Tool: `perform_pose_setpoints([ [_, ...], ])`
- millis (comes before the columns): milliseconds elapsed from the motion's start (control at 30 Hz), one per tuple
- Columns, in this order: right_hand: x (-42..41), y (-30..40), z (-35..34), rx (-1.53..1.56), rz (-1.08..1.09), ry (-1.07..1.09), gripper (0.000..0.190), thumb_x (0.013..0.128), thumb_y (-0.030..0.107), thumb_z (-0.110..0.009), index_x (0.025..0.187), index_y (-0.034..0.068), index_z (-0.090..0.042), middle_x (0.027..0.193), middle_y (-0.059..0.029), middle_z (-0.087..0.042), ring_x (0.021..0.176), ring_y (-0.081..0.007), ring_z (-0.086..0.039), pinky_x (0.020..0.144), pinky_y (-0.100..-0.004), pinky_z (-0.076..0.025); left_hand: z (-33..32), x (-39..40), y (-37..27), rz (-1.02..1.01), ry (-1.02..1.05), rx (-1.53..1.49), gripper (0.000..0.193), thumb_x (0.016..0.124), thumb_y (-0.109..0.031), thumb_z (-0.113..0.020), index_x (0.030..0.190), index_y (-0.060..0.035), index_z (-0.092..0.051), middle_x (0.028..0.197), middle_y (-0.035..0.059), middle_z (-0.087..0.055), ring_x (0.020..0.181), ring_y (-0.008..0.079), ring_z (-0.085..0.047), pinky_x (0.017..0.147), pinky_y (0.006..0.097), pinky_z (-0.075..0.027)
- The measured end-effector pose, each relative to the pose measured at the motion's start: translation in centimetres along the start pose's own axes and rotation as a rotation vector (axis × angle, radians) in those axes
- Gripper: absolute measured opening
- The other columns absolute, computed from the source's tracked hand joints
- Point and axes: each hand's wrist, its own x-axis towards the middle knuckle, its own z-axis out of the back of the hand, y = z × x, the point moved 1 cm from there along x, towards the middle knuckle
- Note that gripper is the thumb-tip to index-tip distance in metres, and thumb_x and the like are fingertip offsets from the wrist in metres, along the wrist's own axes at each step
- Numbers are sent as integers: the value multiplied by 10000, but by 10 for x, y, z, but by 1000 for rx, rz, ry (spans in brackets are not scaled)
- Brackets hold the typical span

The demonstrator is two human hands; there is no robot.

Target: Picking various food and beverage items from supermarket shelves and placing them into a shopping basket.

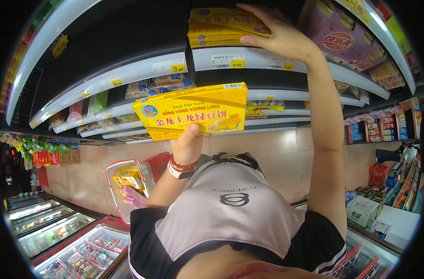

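Low in front of the shelves, my left hand [188, 144] grips a yellow box of mung bean cakes [198, 113] by its lower edge, thumb on the printed face. My right hand [275, 36] reaches to the upper shelf, where its thumb and fingers rest on the right part of a stack of similar yellow boxes [215, 29]. Whether it grips one of them I cannot tell. The stack lies flat above the shelf's price rail [205, 60].
A white and red shopping basket [129, 163] with a yellow packet and a pink item stands lower left. Purple multipacks [341, 40] sit right of the stack. Packaged snacks [138, 89] fill lower shelves. Display freezers [102, 223] stand behind me, cartons [362, 209] at right.
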Motion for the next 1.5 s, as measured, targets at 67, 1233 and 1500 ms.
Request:
perform_pose_setpoints([
  [67, -12, 7, 1, 71, 102, -139, 766, 766, 443, -615, 1364, 69, -317, 1374, -235, -314, 1288, -384, -266, 1080, -416, -203, -1, 0, 0, -1, -6, 6, 546, 805, -165, -656, 1280, -102, -394, 1223, 56, -511, 1142, 215, -492, 962, 418, -409],
  [1233, -24, 2, -34, 760, -99, -685, 713, 881, 348, -508, 1324, -148, -250, 1343, -269, -364, 1273, -300, -341, 1039, -294, -257, -84, 121, -65, -685, -22, 1217, 429, 889, -186, -506, 1209, 92, -441, 1075, 161, -578, 983, 204, -545, 864, 277, -416],
  [1500, -15, -29, -39, 540, -181, -783, 522, 804, 155, -505, 1253, -94, -413, 1265, -266, -458, 1221, -345, -406, 1007, -337, -303, -79, 168, -59, -907, 239, 1844, 201, 756, -48, -487, 854, 50, -632, 873, 259, -607, 798, 334, -610, 695, 373, -486],
])
